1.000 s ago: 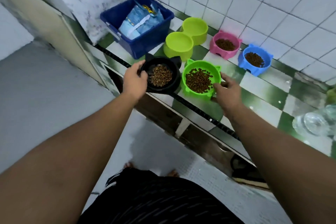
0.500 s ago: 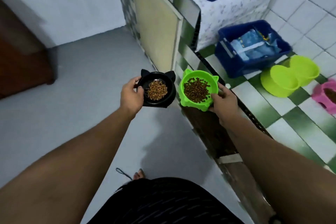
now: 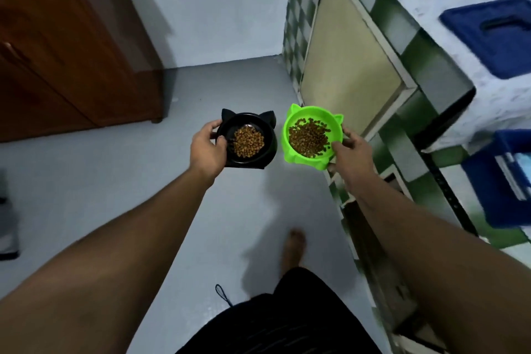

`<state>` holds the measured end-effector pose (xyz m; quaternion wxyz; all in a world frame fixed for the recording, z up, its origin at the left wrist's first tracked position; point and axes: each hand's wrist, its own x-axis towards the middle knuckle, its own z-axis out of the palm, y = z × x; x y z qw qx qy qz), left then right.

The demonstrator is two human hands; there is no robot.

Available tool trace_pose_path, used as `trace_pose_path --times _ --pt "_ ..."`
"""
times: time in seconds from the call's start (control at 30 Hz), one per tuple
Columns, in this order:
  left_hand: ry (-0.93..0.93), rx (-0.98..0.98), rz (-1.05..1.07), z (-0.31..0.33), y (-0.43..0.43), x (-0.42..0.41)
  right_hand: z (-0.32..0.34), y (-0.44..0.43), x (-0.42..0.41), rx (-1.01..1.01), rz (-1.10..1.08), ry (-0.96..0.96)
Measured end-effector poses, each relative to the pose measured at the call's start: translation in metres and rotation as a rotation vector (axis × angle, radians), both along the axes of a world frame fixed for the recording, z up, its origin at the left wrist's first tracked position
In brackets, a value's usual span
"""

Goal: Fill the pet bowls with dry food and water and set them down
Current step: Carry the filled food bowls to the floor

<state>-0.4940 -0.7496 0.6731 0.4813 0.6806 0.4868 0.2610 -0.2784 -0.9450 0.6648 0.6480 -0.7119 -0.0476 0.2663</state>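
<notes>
The left hand [image 3: 207, 149] grips a black cat-eared plastic bowl [image 3: 249, 141] of brown kibble; the right hand [image 3: 349, 152] grips a bright green cat-eared plastic bowl [image 3: 311, 132] of kibble, both over the grey floor [image 3: 86, 181].

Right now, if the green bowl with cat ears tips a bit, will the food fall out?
Probably some. The green cat-eared plastic bowl looks shallow, and its loose brown kibble would likely slide. The right hand pinches only one rim, so it could tilt easily.

No text, label, brand or number can be read anywhere.
</notes>
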Motion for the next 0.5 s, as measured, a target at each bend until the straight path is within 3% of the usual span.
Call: trace_pose_path --times 0.5 --pt "0.008 -0.022 0.273 -0.005 0.194 0.182 -0.008 0.239 0.219 -0.083 0.174 0.011"
